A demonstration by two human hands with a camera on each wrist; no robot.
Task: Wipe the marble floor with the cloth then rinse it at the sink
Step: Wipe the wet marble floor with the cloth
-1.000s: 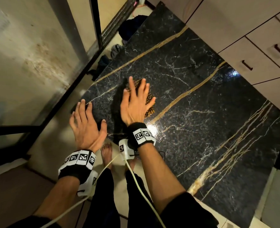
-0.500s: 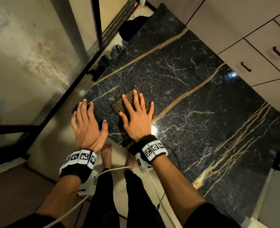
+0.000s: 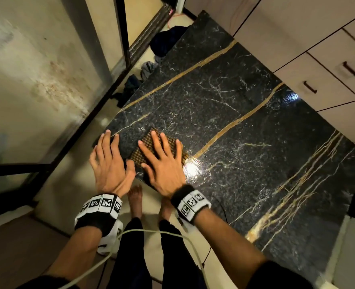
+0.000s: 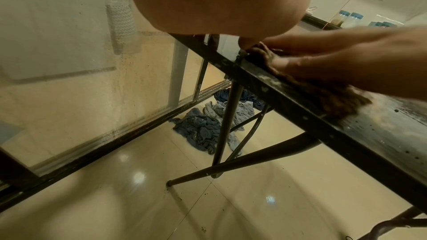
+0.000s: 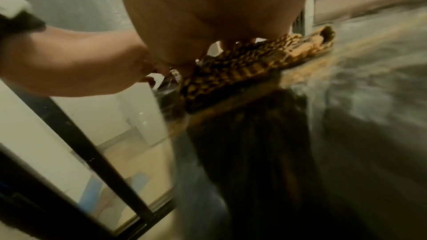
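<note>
A brown-and-tan patterned cloth (image 3: 145, 148) lies flat on the black marble slab (image 3: 224, 113) with gold veins, close to its near left corner. My right hand (image 3: 162, 161) presses flat on the cloth with straight, spread fingers. In the right wrist view the cloth (image 5: 249, 65) shows under my palm, blurred by motion. My left hand (image 3: 109, 163) rests flat on the slab's near left edge beside the cloth, fingers straight. The left wrist view shows the slab's dark edge (image 4: 300, 109) and the cloth (image 4: 332, 98) beneath my other hand. No sink is in view.
The slab stands on thin dark legs (image 4: 226, 127) above a glossy cream floor. Crumpled blue clothes (image 4: 208, 127) lie on the floor past the left edge. A glass sliding door (image 3: 36, 80) runs along the left. Beige cabinets with drawer handles (image 3: 310, 87) border the right.
My right hand has drawn the cloth back toward me and the near left corner of the slab. The left hand stays on the edge, now almost touching the right one.
</note>
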